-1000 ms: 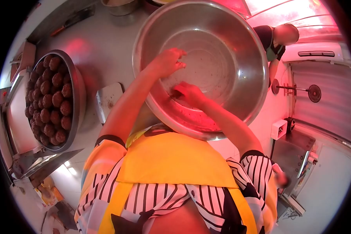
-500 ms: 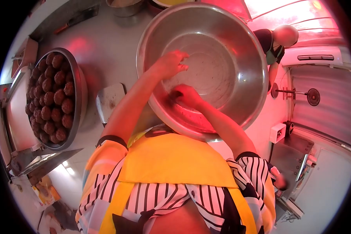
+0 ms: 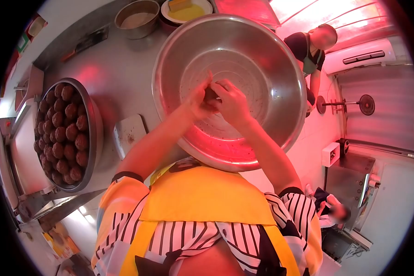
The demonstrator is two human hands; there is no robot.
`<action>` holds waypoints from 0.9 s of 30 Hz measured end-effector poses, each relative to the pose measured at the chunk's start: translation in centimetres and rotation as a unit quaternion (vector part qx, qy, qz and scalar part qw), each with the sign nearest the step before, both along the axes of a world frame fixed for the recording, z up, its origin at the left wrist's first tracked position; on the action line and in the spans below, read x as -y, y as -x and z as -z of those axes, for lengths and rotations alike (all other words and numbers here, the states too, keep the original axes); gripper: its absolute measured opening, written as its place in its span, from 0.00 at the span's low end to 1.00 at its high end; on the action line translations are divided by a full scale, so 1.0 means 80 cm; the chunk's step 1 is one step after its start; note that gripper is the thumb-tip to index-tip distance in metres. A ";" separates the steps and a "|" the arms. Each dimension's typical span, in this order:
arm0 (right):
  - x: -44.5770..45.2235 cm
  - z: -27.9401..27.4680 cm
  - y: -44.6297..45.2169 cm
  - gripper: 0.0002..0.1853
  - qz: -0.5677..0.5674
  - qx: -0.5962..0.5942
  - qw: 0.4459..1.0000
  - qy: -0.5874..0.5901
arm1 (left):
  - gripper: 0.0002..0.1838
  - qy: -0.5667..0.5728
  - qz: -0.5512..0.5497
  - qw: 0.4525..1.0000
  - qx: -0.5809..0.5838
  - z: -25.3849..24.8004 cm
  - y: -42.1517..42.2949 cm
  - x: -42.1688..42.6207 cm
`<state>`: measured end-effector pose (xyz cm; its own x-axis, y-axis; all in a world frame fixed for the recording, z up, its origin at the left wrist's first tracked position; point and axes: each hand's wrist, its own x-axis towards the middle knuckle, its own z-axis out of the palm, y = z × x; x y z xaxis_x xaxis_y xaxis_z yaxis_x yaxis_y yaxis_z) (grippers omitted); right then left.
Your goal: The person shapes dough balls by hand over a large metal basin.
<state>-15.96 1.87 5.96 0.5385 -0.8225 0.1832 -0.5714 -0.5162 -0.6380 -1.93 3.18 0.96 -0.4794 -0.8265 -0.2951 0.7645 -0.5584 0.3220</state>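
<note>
A large steel basin (image 3: 285,106) lies in front of me, with dark crumbs and smears on its inner wall. Over its middle my left hand (image 3: 198,100) and my right hand (image 3: 232,103) meet around a small dark brown lump (image 3: 210,94). The right fingers curl over the lump. My left palm cups it from the other side, partly smeared by motion. On the left, a round metal pan (image 3: 94,124) holds many dark brown balls (image 3: 58,118), stacked in layers. What the lump is made of cannot be made out.
A flat scraper (image 3: 129,133) with dark residue lies between pan and basin. A knife (image 3: 85,44) rests at the back left. Behind the basin are a metal bowl (image 3: 138,20) and a dish of yellow liquid (image 3: 191,11). Two other people (image 3: 310,50) are on the right.
My right hand has risen from the basin's near wall and come together with my left hand, the dark lump now between them. The view has shifted slightly.
</note>
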 end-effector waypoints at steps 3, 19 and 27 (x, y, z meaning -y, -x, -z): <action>-0.007 -0.003 0.003 0.24 0.004 -0.007 0.998 0.056 | 0.19 -0.064 -0.013 0.996 -0.060 -0.022 0.007 -0.004; -0.006 0.068 0.075 0.10 0.150 0.174 0.955 -0.188 | 0.29 -0.136 -0.020 0.987 0.086 -0.020 0.012 0.001; -0.006 0.056 0.061 0.14 0.125 0.156 0.971 -0.130 | 0.30 -0.067 0.018 0.989 0.127 0.000 0.004 0.004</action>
